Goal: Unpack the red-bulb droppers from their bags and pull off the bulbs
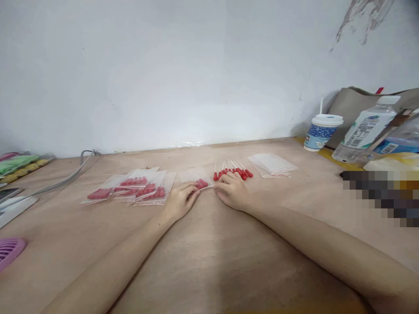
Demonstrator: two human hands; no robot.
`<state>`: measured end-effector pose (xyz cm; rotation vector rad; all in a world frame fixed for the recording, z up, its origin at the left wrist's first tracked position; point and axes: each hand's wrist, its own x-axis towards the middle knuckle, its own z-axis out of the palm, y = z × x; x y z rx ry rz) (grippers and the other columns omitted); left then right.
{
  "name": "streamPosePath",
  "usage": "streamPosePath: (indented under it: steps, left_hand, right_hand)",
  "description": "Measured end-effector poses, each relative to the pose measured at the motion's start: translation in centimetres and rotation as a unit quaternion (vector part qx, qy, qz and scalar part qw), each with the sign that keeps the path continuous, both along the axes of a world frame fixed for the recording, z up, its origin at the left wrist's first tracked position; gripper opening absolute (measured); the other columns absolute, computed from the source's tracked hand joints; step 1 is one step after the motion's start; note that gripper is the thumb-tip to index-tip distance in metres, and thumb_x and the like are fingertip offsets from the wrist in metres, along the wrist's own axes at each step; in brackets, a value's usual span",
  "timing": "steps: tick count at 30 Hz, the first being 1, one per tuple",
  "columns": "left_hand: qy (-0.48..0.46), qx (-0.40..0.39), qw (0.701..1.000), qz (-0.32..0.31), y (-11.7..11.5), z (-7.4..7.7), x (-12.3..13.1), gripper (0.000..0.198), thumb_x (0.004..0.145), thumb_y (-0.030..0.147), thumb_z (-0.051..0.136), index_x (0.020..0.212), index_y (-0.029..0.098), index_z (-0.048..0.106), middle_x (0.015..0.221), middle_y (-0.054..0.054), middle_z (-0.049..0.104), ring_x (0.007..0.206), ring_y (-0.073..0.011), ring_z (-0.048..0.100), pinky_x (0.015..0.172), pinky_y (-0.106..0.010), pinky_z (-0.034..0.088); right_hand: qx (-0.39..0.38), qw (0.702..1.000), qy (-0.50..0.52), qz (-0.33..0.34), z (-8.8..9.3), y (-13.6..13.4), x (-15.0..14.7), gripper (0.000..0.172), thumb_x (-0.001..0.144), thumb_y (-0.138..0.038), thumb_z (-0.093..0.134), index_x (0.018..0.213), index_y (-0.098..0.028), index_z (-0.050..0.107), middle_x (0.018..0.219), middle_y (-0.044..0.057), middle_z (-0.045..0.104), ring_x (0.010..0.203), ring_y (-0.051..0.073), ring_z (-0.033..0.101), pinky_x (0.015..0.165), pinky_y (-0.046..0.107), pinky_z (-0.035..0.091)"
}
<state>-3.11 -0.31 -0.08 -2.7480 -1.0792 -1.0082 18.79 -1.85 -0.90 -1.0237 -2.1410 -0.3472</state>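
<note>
A small clear zip bag point(190, 175) with a few red-tipped pieces inside lies flat between my hands. My left hand point(179, 200) is closed on its near left edge, thumb and fingers pinched together. My right hand point(233, 192) has curled fingers, with the fingertips at the bag's near right corner. Just beyond the right knuckles lies a row of white sticks with red tips point(244, 173), partly hidden by that hand. Several filled zip bags point(137, 185) overlap to the left of my left hand.
Flat zip bags point(273, 163) are stacked at right. Farther right stand a lidded cup point(321, 133) with a straw, a tilted plastic bottle point(366, 128) and a grey bag point(343, 104). At left are a grey cable point(70, 176), packs of coloured pieces point(24, 165) and a pink slatted object point(11, 252).
</note>
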Motion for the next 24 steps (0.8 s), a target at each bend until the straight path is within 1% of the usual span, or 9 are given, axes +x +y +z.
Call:
streamPosePath:
  steps: [5,10,14,18,22,24]
  left_hand:
    - [-0.023,0.012,1.0,0.002,-0.17,-0.04,0.5,0.018,0.084,0.025,0.049,0.082,0.018,0.065,0.099,-0.006,0.066,0.096,-0.0185,0.06,0.09,-0.036,0.047]
    - [-0.049,-0.025,0.998,0.011,-0.59,0.27,0.84,0.015,0.081,0.023,0.052,0.074,0.019,0.065,0.093,-0.005,0.067,0.092,-0.0193,0.061,0.085,-0.037,0.048]
    - [-0.06,-0.054,0.997,0.009,-0.71,0.44,1.07,0.015,0.079,0.022,0.054,0.071,0.019,0.065,0.089,-0.005,0.067,0.088,-0.0182,0.061,0.081,-0.035,0.049]
    - [-0.07,-0.067,0.995,0.011,-0.66,0.41,1.06,0.014,0.078,0.023,0.055,0.069,0.018,0.064,0.089,-0.005,0.066,0.086,-0.0181,0.061,0.079,-0.035,0.049]
    - [-0.067,-0.071,0.995,0.016,-0.69,0.32,0.95,0.012,0.077,0.024,0.057,0.07,0.019,0.065,0.093,-0.005,0.066,0.087,-0.0187,0.062,0.079,-0.035,0.05]
    - [-0.061,-0.047,0.997,0.006,-0.82,0.37,1.08,0.01,0.077,0.024,0.058,0.079,0.019,0.067,0.097,-0.005,0.066,0.091,-0.0191,0.061,0.083,-0.036,0.049]
  right_hand:
    - [0.003,1.0,0.016,0.015,-0.25,0.7,-0.48,0.014,0.079,-0.015,0.052,0.079,-0.02,0.066,0.071,0.003,0.055,0.074,0.015,0.044,0.069,0.03,0.03]
    - [-0.002,1.0,0.02,0.019,-0.07,0.48,-0.31,0.013,0.079,-0.016,0.052,0.08,-0.019,0.065,0.072,0.003,0.056,0.075,0.016,0.044,0.069,0.029,0.03]
    - [0.0,1.0,0.022,0.022,-0.09,0.55,-0.3,0.013,0.078,-0.016,0.052,0.074,-0.019,0.064,0.07,0.003,0.055,0.073,0.015,0.044,0.068,0.029,0.029]
    - [-0.003,0.999,0.022,0.024,-0.12,0.65,-0.28,0.012,0.076,-0.014,0.053,0.068,-0.017,0.062,0.069,0.003,0.055,0.072,0.015,0.044,0.068,0.029,0.03]
    - [-0.014,0.999,0.026,0.026,0.03,0.59,-0.18,0.009,0.075,-0.013,0.054,0.068,-0.017,0.06,0.071,0.003,0.056,0.074,0.016,0.045,0.068,0.029,0.03]
    - [-0.019,0.999,0.027,0.028,0.11,0.54,-0.15,0.008,0.075,-0.014,0.054,0.069,-0.017,0.059,0.072,0.003,0.056,0.075,0.016,0.045,0.069,0.03,0.031]
